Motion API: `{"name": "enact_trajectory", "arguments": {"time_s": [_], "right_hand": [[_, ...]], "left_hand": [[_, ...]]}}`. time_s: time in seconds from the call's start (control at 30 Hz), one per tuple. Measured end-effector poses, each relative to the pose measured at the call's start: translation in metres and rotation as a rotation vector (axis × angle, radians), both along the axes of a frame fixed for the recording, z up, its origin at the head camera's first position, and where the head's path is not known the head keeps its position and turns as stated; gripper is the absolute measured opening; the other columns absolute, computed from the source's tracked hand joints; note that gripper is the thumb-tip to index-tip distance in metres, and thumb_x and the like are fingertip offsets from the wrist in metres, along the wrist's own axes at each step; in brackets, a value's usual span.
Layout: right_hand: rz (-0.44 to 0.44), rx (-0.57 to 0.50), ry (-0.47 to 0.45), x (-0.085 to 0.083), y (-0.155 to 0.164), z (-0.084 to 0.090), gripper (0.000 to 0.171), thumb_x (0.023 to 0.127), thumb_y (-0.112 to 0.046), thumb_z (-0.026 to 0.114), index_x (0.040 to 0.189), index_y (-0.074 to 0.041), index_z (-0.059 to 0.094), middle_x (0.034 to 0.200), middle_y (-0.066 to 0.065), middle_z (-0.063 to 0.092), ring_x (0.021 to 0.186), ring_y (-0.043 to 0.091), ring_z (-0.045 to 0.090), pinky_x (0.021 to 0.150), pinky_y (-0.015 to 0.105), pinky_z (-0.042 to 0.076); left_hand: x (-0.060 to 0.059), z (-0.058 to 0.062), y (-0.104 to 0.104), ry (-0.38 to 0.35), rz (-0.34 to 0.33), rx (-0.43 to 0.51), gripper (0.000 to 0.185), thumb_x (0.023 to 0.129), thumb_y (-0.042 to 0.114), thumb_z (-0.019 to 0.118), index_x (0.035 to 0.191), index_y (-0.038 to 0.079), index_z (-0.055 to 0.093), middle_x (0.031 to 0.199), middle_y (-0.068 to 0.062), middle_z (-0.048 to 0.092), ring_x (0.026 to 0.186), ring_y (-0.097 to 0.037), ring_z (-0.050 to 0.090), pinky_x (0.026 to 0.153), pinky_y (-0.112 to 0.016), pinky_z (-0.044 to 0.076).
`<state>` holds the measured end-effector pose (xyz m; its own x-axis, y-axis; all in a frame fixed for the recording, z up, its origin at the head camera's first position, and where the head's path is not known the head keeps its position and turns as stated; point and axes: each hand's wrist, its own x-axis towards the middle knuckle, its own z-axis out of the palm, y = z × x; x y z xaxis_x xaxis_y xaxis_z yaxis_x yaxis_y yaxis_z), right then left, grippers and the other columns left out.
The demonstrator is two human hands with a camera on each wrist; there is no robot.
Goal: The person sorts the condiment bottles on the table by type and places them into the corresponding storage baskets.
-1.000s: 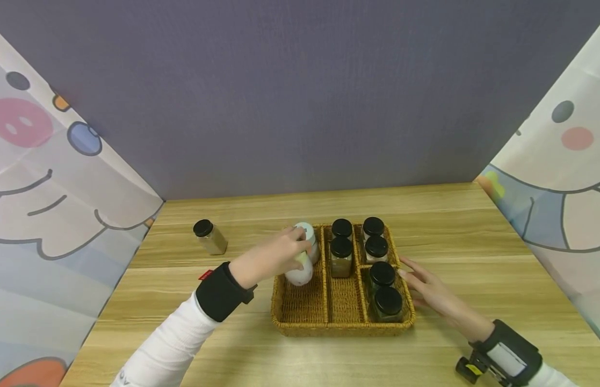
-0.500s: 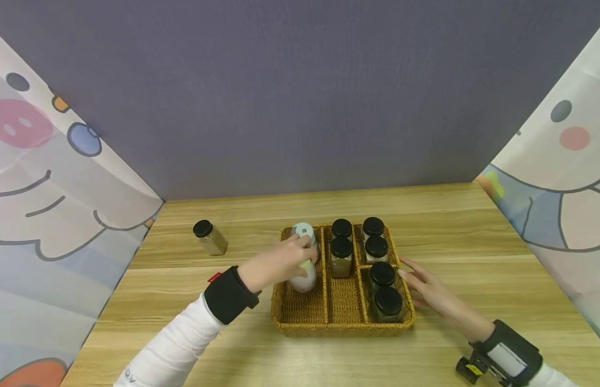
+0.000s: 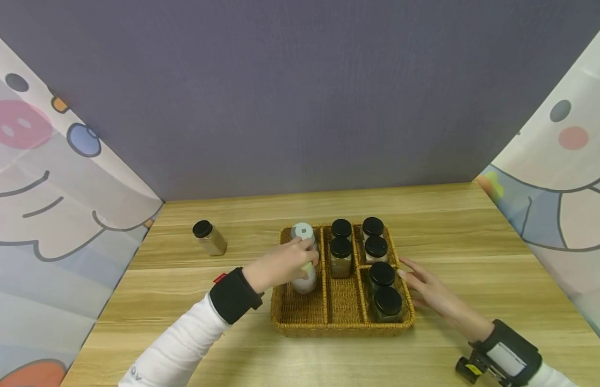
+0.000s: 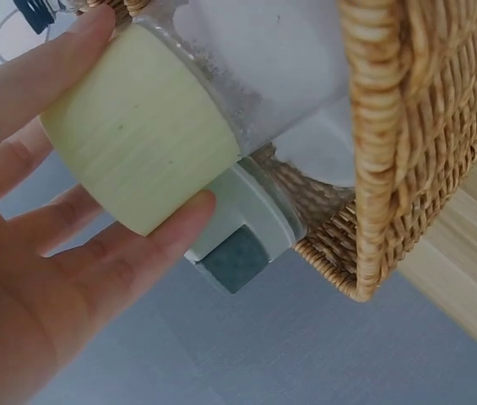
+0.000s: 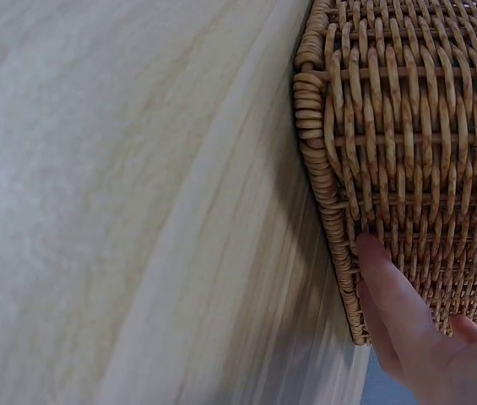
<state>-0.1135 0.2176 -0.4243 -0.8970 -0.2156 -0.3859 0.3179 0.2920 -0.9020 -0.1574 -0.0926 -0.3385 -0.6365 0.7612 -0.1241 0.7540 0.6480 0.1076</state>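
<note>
My left hand (image 3: 283, 264) grips a clear jar of white powder (image 3: 304, 285) by its pale yellow-green lid (image 4: 141, 126), with thumb and fingers around the lid in the left wrist view. This jar is in the left compartment of a wicker basket (image 3: 300, 325). Just behind it in the same compartment is another container with a pale grey-green flip lid (image 4: 251, 224). My right hand (image 3: 427, 287) rests against the basket's right outer wall, its extended fingers touching the weave (image 5: 415, 110) in the right wrist view.
The middle compartment holds two black-lidded jars (image 3: 340, 258). Black-lidded jars also stand in both right compartments, including a dark one (image 3: 388, 303) at the front. A lone black-lidded jar of beige powder (image 3: 212, 241) stands on the wooden table (image 3: 159, 279) at left.
My left hand has moved slightly right and brought the jar with it, further into the left compartment. The right hand and basket look the same.
</note>
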Motion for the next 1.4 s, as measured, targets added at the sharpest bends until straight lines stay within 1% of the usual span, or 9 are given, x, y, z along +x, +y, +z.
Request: {"name": "enact_trajectory", "arguments": {"time_s": [0.2, 0.33, 0.47, 0.73, 1.07, 1.27, 1.4], "right_hand": [[-0.006, -0.007, -0.002, 0.0005, -0.0006, -0.0010, 0.066, 0.091, -0.039, 0.043, 0.142, -0.012, 0.013, 0.132, 0.030, 0.029, 0.117, 0.041, 0.037, 0.081, 0.042, 0.049], [-0.005, -0.010, 0.000, 0.0003, -0.0007, -0.0012, 0.066, 0.092, -0.039, 0.043, 0.142, -0.011, 0.012, 0.132, 0.030, 0.028, 0.117, 0.041, 0.037, 0.081, 0.041, 0.049], [0.002, -0.008, 0.002, 0.0001, -0.0005, -0.0013, 0.066, 0.092, -0.038, 0.042, 0.142, -0.010, 0.011, 0.132, 0.031, 0.028, 0.117, 0.042, 0.036, 0.081, 0.042, 0.049], [0.009, -0.014, 0.008, -0.0003, -0.0001, -0.0023, 0.065, 0.093, -0.037, 0.042, 0.142, -0.009, 0.010, 0.132, 0.032, 0.027, 0.117, 0.043, 0.036, 0.082, 0.043, 0.048], [0.003, -0.011, 0.009, 0.0002, -0.0004, -0.0014, 0.065, 0.093, -0.037, 0.042, 0.142, -0.008, 0.011, 0.132, 0.032, 0.027, 0.116, 0.042, 0.037, 0.082, 0.043, 0.048], [0.001, -0.007, 0.011, 0.0000, -0.0007, -0.0010, 0.064, 0.093, -0.036, 0.042, 0.142, -0.008, 0.011, 0.132, 0.033, 0.026, 0.116, 0.043, 0.037, 0.081, 0.044, 0.049], [0.003, -0.025, 0.017, 0.0003, 0.0000, -0.0018, 0.064, 0.093, -0.035, 0.042, 0.142, -0.008, 0.011, 0.132, 0.032, 0.027, 0.116, 0.042, 0.037, 0.082, 0.044, 0.048]], "left_hand": [[-0.0015, -0.0035, 0.0009, 0.022, -0.002, -0.011, 0.030, 0.071, 0.020, 0.073, 0.098, 0.012, 0.062, 0.103, -0.006, 0.052, 0.090, -0.022, 0.051, 0.067, -0.020, 0.048], [-0.0020, -0.0045, 0.0014, 0.020, -0.008, -0.006, 0.031, 0.071, 0.021, 0.073, 0.099, 0.011, 0.062, 0.105, -0.007, 0.052, 0.092, -0.022, 0.051, 0.071, -0.020, 0.049], [-0.0017, -0.0049, 0.0018, 0.018, -0.027, 0.010, 0.031, 0.071, 0.020, 0.073, 0.098, 0.010, 0.062, 0.102, -0.007, 0.052, 0.092, -0.020, 0.051, 0.074, -0.019, 0.048], [-0.0016, -0.0045, 0.0023, 0.047, -0.049, 0.011, 0.030, 0.070, 0.019, 0.073, 0.097, 0.011, 0.062, 0.099, -0.005, 0.052, 0.089, -0.019, 0.051, 0.072, -0.017, 0.048], [-0.0026, -0.0074, 0.0009, 0.076, -0.056, 0.008, 0.029, 0.070, 0.021, 0.074, 0.095, 0.013, 0.063, 0.100, -0.004, 0.052, 0.089, -0.019, 0.052, 0.076, -0.023, 0.048], [-0.0019, -0.0091, 0.0000, 0.114, -0.066, 0.000, 0.030, 0.069, 0.023, 0.074, 0.095, 0.013, 0.064, 0.100, -0.003, 0.053, 0.088, -0.017, 0.052, 0.077, -0.024, 0.048], [-0.0015, -0.0093, 0.0000, 0.131, -0.062, -0.008, 0.031, 0.068, 0.025, 0.074, 0.095, 0.014, 0.063, 0.102, -0.002, 0.054, 0.090, -0.017, 0.052, 0.081, -0.026, 0.047]]}}
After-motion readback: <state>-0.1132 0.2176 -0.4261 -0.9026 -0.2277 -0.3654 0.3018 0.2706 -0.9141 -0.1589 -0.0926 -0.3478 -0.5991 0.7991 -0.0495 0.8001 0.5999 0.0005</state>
